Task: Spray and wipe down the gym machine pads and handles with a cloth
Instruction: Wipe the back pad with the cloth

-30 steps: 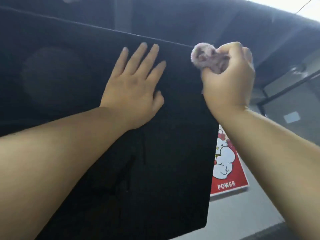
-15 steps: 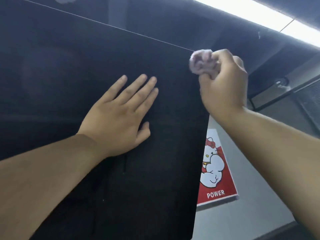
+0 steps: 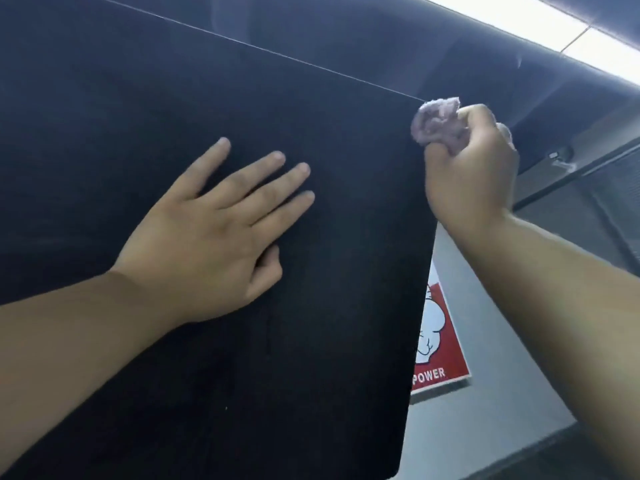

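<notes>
— What are the hands doing?
— The left hand (image 3: 214,233) lies flat on the black pad (image 3: 311,358), fingers straight and slightly spread, holding nothing. The right hand (image 3: 474,181) is curled into a fist round the cloth (image 3: 437,124).
— How does the cloth look?
— Pale pinkish-lilac, fuzzy, crumpled into a small ball. Most of it bulges out above the thumb and forefinger. It sits at the pad's upper right corner, by the right edge.
— And the pad?
— Large, flat, matte black, with a thin pale line along its top edge.
— Beyond it?
— A red poster (image 3: 441,344) reading POWER on the grey wall (image 3: 485,427), partly hidden behind the pad, and a bright ceiling light (image 3: 540,26) at upper right.
</notes>
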`<action>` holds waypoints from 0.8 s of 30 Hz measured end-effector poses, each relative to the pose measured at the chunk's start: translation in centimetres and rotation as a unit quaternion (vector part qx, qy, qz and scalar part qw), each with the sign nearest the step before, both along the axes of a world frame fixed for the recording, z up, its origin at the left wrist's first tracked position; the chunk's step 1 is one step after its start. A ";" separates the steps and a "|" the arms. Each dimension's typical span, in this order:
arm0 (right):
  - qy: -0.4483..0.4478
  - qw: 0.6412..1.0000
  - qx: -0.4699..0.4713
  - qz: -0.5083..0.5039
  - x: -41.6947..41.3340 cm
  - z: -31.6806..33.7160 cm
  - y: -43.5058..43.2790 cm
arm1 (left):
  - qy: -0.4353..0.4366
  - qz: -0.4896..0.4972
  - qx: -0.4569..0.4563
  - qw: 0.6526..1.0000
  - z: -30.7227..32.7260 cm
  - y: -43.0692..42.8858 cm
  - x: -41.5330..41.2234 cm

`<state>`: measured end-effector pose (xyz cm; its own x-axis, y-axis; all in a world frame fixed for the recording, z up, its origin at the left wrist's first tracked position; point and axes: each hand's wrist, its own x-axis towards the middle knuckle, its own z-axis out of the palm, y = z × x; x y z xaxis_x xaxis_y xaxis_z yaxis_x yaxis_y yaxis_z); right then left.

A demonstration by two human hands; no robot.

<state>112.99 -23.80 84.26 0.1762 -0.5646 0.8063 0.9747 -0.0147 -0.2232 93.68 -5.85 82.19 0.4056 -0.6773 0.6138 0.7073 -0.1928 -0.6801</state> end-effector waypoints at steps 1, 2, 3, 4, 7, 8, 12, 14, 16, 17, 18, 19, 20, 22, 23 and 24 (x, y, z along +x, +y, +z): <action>0.034 0.999 0.007 0.009 -0.3 0.1 0.3 | 0.000 0.000 0.000 1.000 0.0 0.0 0.0; 0.053 0.998 0.012 0.011 -1.0 -0.4 1.2 | -0.001 -0.002 0.003 1.000 0.1 -0.1 0.0; 0.052 0.999 0.004 0.007 -1.7 -1.5 2.6 | 0.001 -0.002 0.002 1.000 0.1 -0.2 -0.1; 0.028 0.999 -0.019 0.005 -2.4 -3.2 4.2 | 0.000 -0.003 0.002 1.000 0.0 -0.1 0.0; -0.089 0.986 -0.138 -0.013 -2.9 -8.7 6.9 | -0.005 -0.004 -0.003 1.000 -0.3 0.2 0.1; -0.105 0.979 -0.170 -0.029 -2.6 -8.8 6.2 | -0.005 -0.007 -0.003 1.000 -0.3 0.3 0.0; -0.018 1.000 -0.018 0.012 0.1 -3.2 2.0 | -0.007 -0.012 0.007 1.000 -0.2 0.1 0.1; 0.061 0.997 0.006 0.036 0.8 -2.0 1.9 | -0.010 -0.008 0.012 1.000 -0.1 0.0 0.2; 0.052 0.998 -0.024 0.018 0.1 -3.9 4.0 | -0.013 -0.007 0.013 1.000 -0.1 0.0 0.3; 0.026 0.998 -0.045 0.019 -0.5 -5.6 5.2 | -0.014 -0.008 0.013 1.000 -0.2 0.0 0.3; -0.010 0.997 -0.077 0.015 -0.9 -7.6 6.1 | -0.015 -0.008 0.013 1.000 -0.3 0.0 0.3; -0.046 0.991 -0.124 0.009 -0.9 -9.4 6.7 | -0.014 -0.008 0.016 1.000 -0.3 -0.1 0.3; -0.073 0.981 -0.180 0.002 -0.9 -10.8 6.5 | -0.015 -0.009 0.018 1.000 -0.4 -0.2 0.3; -0.103 0.969 -0.223 -0.006 0.0 -10.0 4.3 | -0.014 -0.012 0.019 1.000 -0.3 -0.3 0.2; -0.101 0.977 -0.189 -0.006 0.5 -8.4 2.9 | -0.014 -0.012 0.017 1.000 -0.3 -0.3 0.3; -0.079 0.987 -0.139 -0.005 0.7 -6.1 1.6 | -0.017 -0.010 0.016 1.000 -0.3 -0.3 0.3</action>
<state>113.71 -22.21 78.18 0.0311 -0.3186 0.9474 0.9965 -0.0636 -0.0541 93.98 -6.14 81.91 0.3710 -0.7041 0.6055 0.7265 -0.1861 -0.6615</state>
